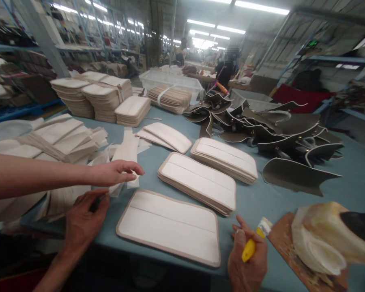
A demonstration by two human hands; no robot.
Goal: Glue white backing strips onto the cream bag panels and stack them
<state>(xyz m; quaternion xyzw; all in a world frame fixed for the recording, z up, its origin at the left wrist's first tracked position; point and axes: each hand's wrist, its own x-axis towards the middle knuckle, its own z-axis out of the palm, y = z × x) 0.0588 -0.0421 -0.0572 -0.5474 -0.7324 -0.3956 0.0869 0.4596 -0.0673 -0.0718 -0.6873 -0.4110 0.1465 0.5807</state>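
Note:
In my right hand [246, 259], at the table's front edge, is a small glue brush [249, 249] with a yellow handle and whitish bristles pointing away from me. My left hand [86, 215] has thumb and fingertips drawn together at the edge of the pale strips [124, 152]; what they pinch, if anything, I cannot make out. Between my hands lies a white rounded panel [173, 227] with a beige border and a line along its length. Behind it stand two stacks of similar panels, a nearer stack [197, 182] and a farther stack [225, 156].
Another person's hand [121, 172] reaches in from the left, above mine. A glue-crusted container [319, 235] sits on a brown board [281, 239] at right. Dark curved pieces [298, 174] are heaped at back right. Bundled panel stacks [100, 101] and a clear bin [173, 79] stand behind.

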